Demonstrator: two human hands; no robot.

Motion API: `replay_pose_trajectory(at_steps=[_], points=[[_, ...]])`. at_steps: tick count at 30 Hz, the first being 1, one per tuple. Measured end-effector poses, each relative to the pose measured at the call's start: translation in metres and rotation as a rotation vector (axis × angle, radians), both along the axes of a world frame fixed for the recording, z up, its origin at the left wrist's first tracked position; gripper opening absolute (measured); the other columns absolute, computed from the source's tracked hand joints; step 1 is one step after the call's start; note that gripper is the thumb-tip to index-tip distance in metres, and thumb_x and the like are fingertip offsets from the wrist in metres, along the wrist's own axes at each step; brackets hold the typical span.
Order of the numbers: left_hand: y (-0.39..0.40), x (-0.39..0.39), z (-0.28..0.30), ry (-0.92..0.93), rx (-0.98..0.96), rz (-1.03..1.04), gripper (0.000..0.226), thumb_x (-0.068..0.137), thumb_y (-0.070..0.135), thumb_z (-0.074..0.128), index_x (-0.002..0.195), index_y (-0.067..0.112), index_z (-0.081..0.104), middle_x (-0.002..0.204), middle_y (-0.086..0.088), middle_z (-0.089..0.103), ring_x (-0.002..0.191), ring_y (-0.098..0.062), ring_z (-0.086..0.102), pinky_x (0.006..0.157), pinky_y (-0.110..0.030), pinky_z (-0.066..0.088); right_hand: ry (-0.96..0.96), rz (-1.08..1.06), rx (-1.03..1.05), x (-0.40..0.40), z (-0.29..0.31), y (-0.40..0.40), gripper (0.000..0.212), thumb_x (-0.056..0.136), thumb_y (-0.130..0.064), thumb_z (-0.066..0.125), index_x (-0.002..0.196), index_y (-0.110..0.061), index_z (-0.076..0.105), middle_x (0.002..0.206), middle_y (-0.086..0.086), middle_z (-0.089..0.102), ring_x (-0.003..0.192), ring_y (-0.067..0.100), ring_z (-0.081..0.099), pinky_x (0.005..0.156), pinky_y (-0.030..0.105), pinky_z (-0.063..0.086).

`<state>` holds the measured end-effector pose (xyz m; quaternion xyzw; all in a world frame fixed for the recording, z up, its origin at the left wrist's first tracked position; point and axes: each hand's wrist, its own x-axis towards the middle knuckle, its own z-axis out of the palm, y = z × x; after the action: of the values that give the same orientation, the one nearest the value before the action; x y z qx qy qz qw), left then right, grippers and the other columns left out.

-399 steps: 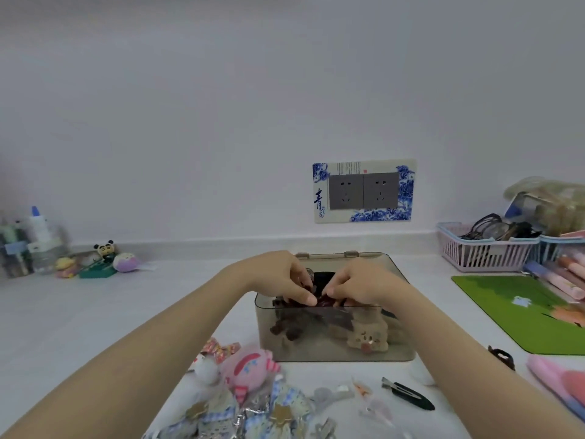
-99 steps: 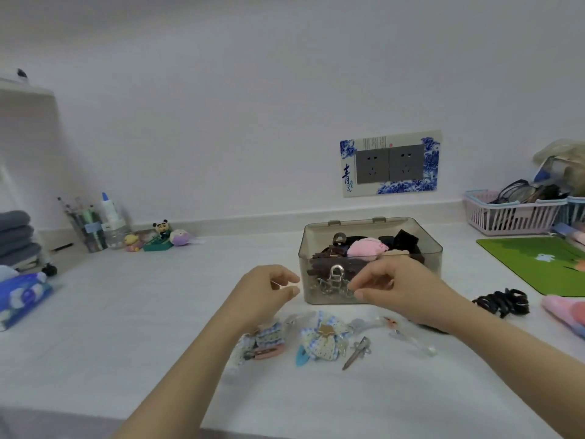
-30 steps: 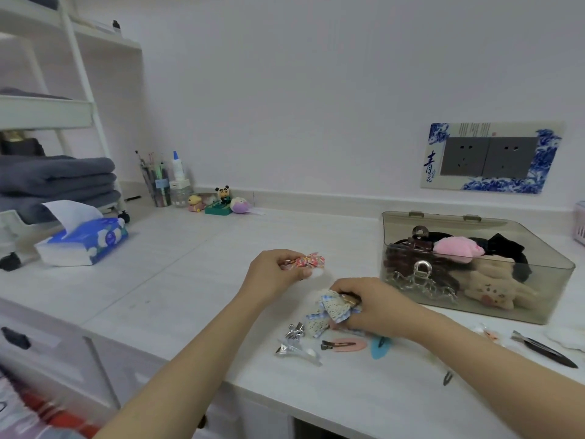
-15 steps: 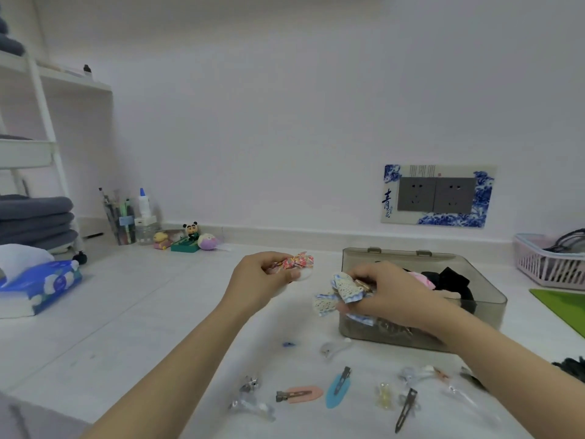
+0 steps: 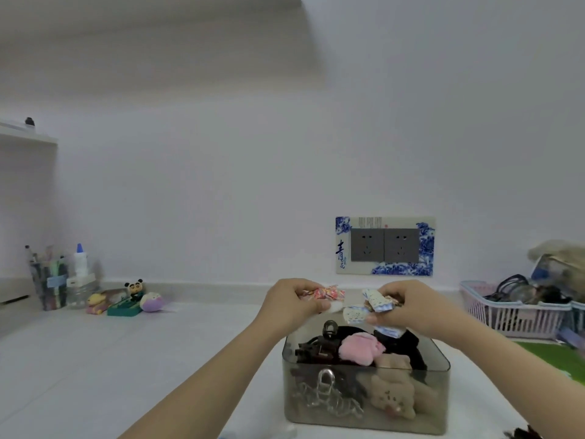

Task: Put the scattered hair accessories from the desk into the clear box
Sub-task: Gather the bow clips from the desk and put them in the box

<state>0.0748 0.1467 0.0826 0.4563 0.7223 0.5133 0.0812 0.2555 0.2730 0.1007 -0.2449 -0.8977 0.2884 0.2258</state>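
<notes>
Above the clear smoky plastic box (image 5: 364, 403) of hair accessories on the white desk (image 5: 95, 369), the left hand (image 5: 292, 304) pinches a red patterned bow (image 5: 326, 293); the right hand (image 5: 408, 307) grips blue-and-cream lace bows (image 5: 368, 307).

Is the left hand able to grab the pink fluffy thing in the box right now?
Probably not yet: the left hand already grips a red patterned bow. The clear box is open, so the pink fluffy thing lies uncovered.
</notes>
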Motion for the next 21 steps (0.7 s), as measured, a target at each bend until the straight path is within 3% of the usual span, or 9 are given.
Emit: replay_pose_trajectory(at_steps=[3,6,12,16,21], points=[[0.026,-0.005,0.000,0.032,-0.082,-0.017,0.027,0.073,0.023,0.078,0.099,0.022,0.073,0.086,0.006,0.066,0.082,-0.013,0.060,0.075,-0.024,0.048,-0.021,-0.042,0.009,-0.003,-0.002,0.024,0.039,0.070,-0.035,0.078,0.090,-0.002,0.069,0.080,0.016,0.064,0.064,0.012,0.049,0.058,0.022,0.034],[0.047,-0.009,-0.006,0.067,-0.172,-0.028,0.026,0.072,0.021,0.078,0.099,0.020,0.074,0.080,0.007,0.062,0.077,-0.011,0.057,0.075,-0.026,0.048,-0.052,-0.069,0.015,-0.009,-0.009,0.044,0.040,0.069,-0.034,0.079,0.091,-0.002,0.069,0.090,0.019,0.068,0.066,0.013,0.051,0.060,0.024,0.035],[0.070,-0.016,-0.021,0.148,-0.327,-0.077,0.030,0.072,0.019,0.078,0.102,0.017,0.072,0.086,0.001,0.064,0.065,-0.004,0.055,0.054,-0.012,0.041,-0.080,-0.087,0.058,-0.032,-0.028,0.071,0.039,0.067,-0.033,0.079,0.090,-0.003,0.068,0.095,0.017,0.069,0.070,0.013,0.050,0.062,0.027,0.034],[0.078,-0.017,-0.024,0.265,-0.374,-0.112,0.030,0.076,0.018,0.074,0.106,0.016,0.072,0.103,-0.004,0.070,0.081,-0.008,0.056,0.073,-0.018,0.046,-0.122,-0.076,0.106,-0.044,-0.035,0.077,0.032,0.068,-0.029,0.078,0.090,-0.008,0.069,0.085,0.007,0.069,0.070,0.012,0.052,0.058,0.024,0.034],[0.082,-0.020,-0.030,0.361,-0.395,-0.123,0.031,0.081,0.020,0.069,0.112,0.020,0.070,0.115,0.000,0.069,0.095,-0.009,0.061,0.079,-0.016,0.042,-0.188,-0.060,0.181,-0.048,-0.042,0.079,0.032,0.068,-0.030,0.078,0.092,-0.012,0.070,0.085,0.002,0.066,0.075,0.014,0.054,0.056,0.019,0.034]])
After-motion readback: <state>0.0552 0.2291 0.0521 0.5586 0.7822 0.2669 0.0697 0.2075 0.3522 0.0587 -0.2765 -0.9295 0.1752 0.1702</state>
